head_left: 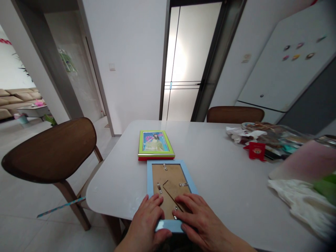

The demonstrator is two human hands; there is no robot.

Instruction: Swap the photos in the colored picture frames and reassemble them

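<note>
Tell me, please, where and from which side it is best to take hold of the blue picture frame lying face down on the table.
Probably by its near short edge, from the person's side. The blue picture frame lies flat, face down, and that edge overhangs the white table, so fingers can go under it. The left hand and right hand already rest there. The far edge sits close to the green frame.

Single head-worn view, looking forward and down, close over the near table (pixel 223 168) edge
</note>
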